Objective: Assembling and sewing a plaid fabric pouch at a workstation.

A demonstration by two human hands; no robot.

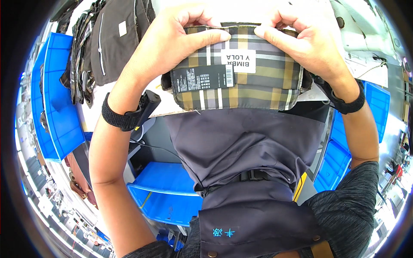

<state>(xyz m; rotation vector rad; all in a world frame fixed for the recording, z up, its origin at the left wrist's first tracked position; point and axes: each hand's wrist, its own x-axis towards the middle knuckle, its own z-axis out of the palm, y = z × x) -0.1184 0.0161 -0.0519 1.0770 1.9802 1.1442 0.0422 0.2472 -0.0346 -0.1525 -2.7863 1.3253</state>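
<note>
A plaid fabric piece (pixel 264 92) in olive, grey and white, folded like a bag lining, lies at the table's near edge in front of me. It carries a white sewn label (pixel 250 64) and a black care label (pixel 189 80). My left hand (pixel 189 34) pinches its far edge left of the middle, thumb on top. Farther right along that edge, my right hand (pixel 297 41) grips the fabric between thumb and fingers. The fingers of both hands are partly hidden behind the edge.
Dark fabric pieces with a zip (pixel 112 45) lie to the left on the white table (pixel 101 101), beside stacked plaid pieces (pixel 81 53). Blue bins stand at left (pixel 64 107), below the table (pixel 167 178) and at right (pixel 376 107). A pale machine body (pixel 365 30) sits far right.
</note>
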